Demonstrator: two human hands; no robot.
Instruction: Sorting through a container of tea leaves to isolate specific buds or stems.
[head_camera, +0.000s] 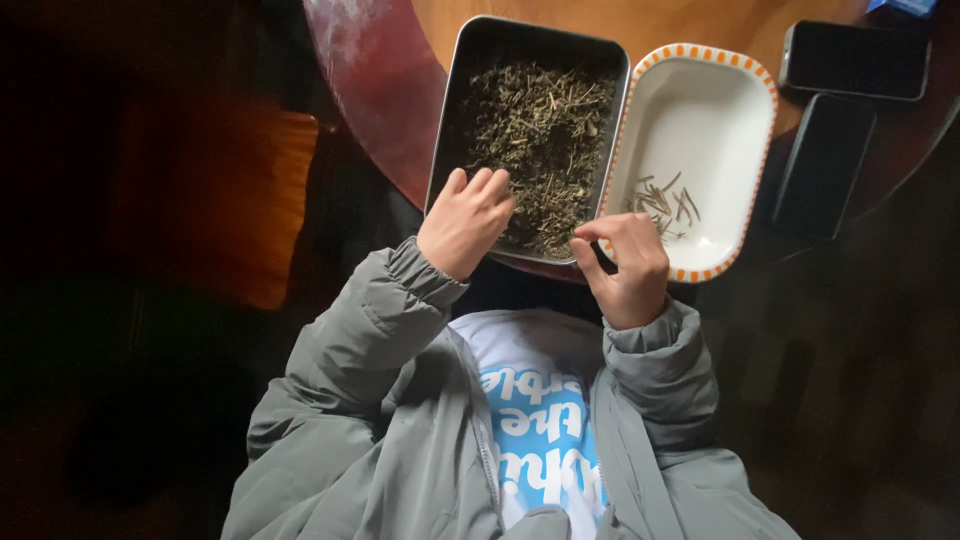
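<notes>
A: What are the hands doing?

B: The left hand (465, 222) rests in the metal tray (452, 110), fingers curled loosely down into the dried herbs (540, 150) at the tray's 7 o'clock corner. Whether it pinches anything, I cannot tell. The right hand (625, 265) sits at the tray's 5 o'clock edge, thumb and forefinger nearly closed as if nipping something small; what, if anything, is too tiny to see.

A: And the containers?

B: The tray holds a thick bed of greenish-brown herbs, heaped toward its near half. Just beside it, at 3 o'clock, stands a white dish (735, 120) with an orange-striped rim, mostly bare, with a small scatter of pale stems (665, 203) at its near end.

A: How far along?

B: Early, I'd judge: few stems lie picked out, and most of the herbs remain unsorted.

A: Anything else?

B: Two dark phones (853, 60) at 2 o'clock on the wooden table (640, 22).
</notes>
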